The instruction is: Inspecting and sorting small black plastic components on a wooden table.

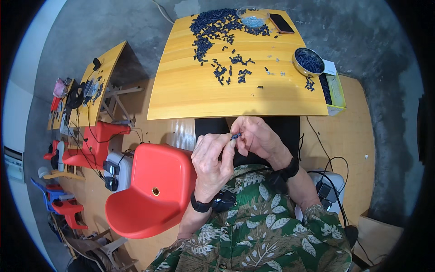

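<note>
Above my lap, just off the near edge of the table, my two hands meet at a small dark-blue plastic part. My left hand pinches it between thumb and forefinger. The fingertips of my right hand close at its right end; whether they grip the same part or a tinier piece is too small to tell. On the wooden table lies a large heap of similar dark parts, with loose ones scattered nearer to me.
A metal bowl of dark parts sits at the table's right edge, beside a yellow box. At the far side are a clear bowl with light-blue pieces and a phone. A red chair stands at my left.
</note>
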{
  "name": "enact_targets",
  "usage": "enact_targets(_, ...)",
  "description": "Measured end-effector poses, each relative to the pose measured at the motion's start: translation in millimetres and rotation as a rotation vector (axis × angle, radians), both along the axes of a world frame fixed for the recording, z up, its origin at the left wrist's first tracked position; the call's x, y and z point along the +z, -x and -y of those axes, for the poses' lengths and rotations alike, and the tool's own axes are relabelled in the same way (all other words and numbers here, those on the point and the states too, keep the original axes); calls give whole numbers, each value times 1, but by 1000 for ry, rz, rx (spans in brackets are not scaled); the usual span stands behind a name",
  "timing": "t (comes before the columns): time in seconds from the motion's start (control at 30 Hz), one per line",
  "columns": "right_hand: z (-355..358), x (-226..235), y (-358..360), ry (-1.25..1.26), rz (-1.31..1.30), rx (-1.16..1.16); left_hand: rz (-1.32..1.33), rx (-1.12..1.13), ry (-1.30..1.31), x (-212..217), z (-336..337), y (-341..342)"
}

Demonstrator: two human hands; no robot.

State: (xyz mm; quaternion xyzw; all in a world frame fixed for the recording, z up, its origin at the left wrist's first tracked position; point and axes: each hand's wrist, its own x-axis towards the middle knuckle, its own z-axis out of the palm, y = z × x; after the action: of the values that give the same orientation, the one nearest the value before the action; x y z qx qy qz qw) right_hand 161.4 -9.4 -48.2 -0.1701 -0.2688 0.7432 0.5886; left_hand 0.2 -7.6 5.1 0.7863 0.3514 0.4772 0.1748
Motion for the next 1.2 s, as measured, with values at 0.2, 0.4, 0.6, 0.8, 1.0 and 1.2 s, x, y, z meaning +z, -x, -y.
enact_targets(0.2,-4,-3,-2,-60,26,299,-16,-24,-44,0,-3,-2)
enact_targets(0.4,-7,-7,-2,-55,-81,370,-53,-128,-80,-1,-9,-1)
enact_targets(0.6,-2,-12,-1,-27,-93,383,-170,-229,-74,1,-9,3)
enact_targets(0.8,2,-16,0,-29,-185,382,-217,-251,-111,0,-8,1)
enact_targets(1.0,3,-15,1,-34,-71,354,-162,-265,-112,-2,-7,-1)
enact_targets(1.2,6,-10,2,-71,4,288,-128,-268,-123,-6,-5,-4)
